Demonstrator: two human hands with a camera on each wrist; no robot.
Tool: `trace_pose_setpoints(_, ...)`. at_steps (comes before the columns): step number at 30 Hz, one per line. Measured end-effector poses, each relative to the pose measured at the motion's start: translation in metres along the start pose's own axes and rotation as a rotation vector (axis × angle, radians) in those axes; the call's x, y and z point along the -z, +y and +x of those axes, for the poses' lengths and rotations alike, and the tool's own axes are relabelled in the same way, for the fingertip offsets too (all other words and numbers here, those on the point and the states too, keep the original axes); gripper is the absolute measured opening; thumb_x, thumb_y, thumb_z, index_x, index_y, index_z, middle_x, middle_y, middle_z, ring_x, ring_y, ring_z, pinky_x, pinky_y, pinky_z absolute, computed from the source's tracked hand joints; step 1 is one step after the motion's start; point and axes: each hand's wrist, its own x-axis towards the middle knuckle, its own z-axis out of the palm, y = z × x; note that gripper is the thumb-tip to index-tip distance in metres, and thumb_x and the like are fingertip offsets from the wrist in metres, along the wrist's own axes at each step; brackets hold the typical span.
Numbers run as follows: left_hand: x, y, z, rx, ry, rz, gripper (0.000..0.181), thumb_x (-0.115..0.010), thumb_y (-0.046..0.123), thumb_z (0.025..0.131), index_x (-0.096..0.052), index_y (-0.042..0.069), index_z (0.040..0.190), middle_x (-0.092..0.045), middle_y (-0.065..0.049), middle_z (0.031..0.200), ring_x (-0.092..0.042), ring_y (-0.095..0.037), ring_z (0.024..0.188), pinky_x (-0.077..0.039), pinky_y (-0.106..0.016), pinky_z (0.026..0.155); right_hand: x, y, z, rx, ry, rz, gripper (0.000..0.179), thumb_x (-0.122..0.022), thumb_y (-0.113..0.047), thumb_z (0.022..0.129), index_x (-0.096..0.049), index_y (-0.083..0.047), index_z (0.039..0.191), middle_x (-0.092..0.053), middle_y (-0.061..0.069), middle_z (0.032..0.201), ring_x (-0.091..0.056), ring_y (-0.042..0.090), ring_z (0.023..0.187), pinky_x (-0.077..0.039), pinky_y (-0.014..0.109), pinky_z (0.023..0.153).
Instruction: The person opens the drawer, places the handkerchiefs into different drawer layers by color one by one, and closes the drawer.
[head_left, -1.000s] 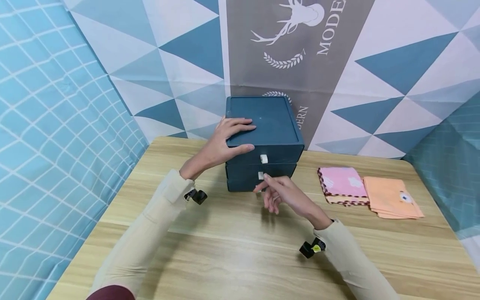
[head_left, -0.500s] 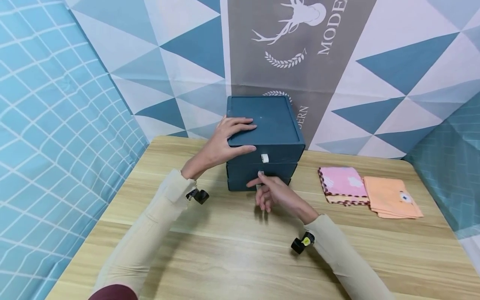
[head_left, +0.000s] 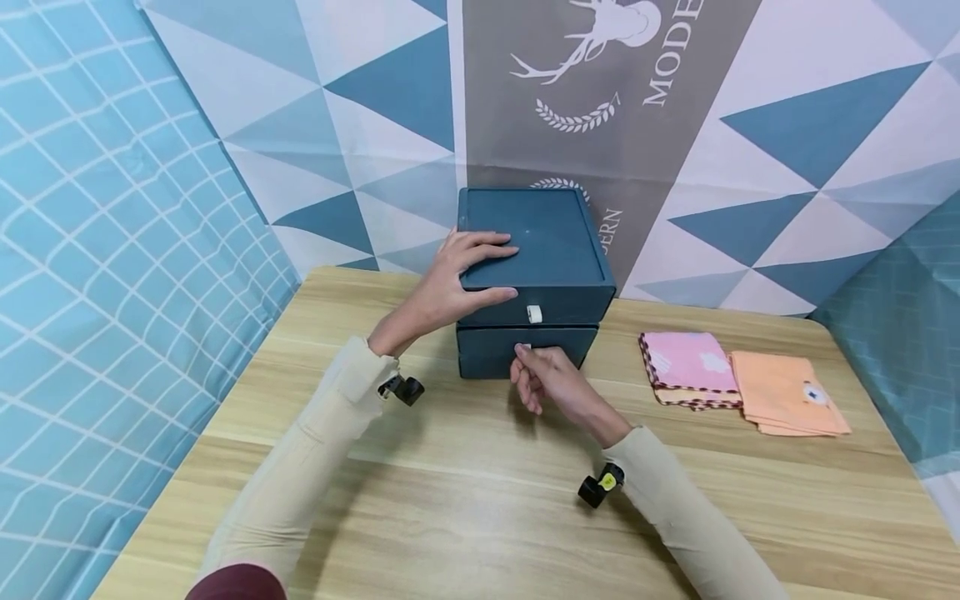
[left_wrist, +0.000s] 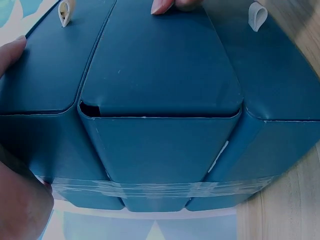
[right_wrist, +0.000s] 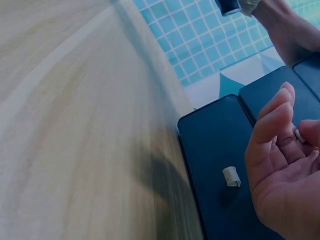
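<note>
A dark blue drawer unit (head_left: 528,237) with three stacked drawers and white loop pulls stands at the back of the table. My left hand (head_left: 457,279) rests on its top left edge, fingers extended over the top, thumb along the front. My right hand (head_left: 551,379) pinches the pull tab (right_wrist: 300,136) of the middle drawer (left_wrist: 160,65) between thumb and finger. That drawer sits slightly forward, with a dark gap at its side in the left wrist view. The top pull (head_left: 534,314) and the bottom pull (right_wrist: 231,176) hang untouched.
Two folded cloths, a pink one (head_left: 690,362) and an orange one (head_left: 787,393), lie to the right on the wooden table (head_left: 465,500). Patterned fabric wall (head_left: 397,100) stands right behind the unit. Clear tape (left_wrist: 150,189) wraps the unit's side.
My right hand has moved left and up onto the middle pull and now pinches it. The middle drawer has come forward a little. My left hand stays on the unit.
</note>
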Motion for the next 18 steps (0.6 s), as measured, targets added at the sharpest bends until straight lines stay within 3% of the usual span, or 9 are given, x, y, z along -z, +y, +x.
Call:
trace_pose_setpoints(10,-0.001,0.0,-0.001,0.005,0.0,-0.013,0.055,-0.073,0.043,0.089,-0.06,0.022,0.139,-0.046,0.005,0.149,-0.034,-0.012,0.141,0.008,-0.037,0.121,-0.004,0.001,-0.01,-0.013,-0.012,-0.031,0.065,-0.038,-0.043,0.108,-0.053,0.018,0.092,-0.058,0.011,0.058,-0.053,0.019,0.045,-0.045,0.029,0.042)
trace_pose_setpoints(18,0.0,0.002,-0.002,0.004,0.018,-0.005,0.053,-0.073,0.043,0.089,-0.062,0.023,0.137,-0.048,0.004,0.148,-0.036,-0.012,0.14,0.005,-0.045,0.121,-0.011,0.002,-0.023,-0.031,-0.037,-0.03,0.063,-0.037,-0.043,0.108,-0.056,0.015,0.092,-0.058,0.011,0.058,-0.052,0.018,0.044,-0.046,0.03,0.042)
